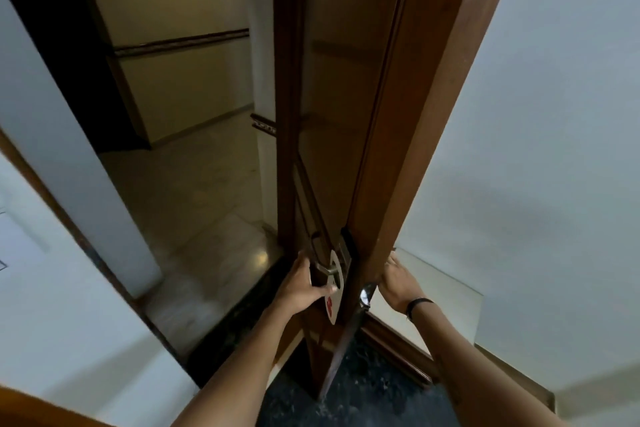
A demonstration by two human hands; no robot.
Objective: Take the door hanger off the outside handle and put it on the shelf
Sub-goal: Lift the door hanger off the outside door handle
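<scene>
One pale, rounded card door hanger with a red mark (333, 291) hangs on the brushed-metal outside lever handle (328, 270) of the dark brown wooden door (346, 114), low in the middle of the frame. We judge the removal step is only beginning: the hanger is on the lever and nothing is lifted yet.

Our left hand (304, 284) reaches round the door's edge from the lower left, fingers curled about the lever and touching the hanger's upper part; whether they actually pinch the card we cannot tell. Our right hand (398, 282), with a thin black band on the wrist (417, 305), sits at the lower right, on the room side of the door. Its fingers are hidden behind the door's edge, so we cannot say whether it is closed on anything; it looks to be steadying the door.

Next, we think, the left hand must take the card itself and slide its opening off the free end of the lever, while the right keeps the door from swinging.

Beyond the door, the upper left shows a dim corridor with a glossy tiled floor (194, 204). No shelf is in view.
</scene>
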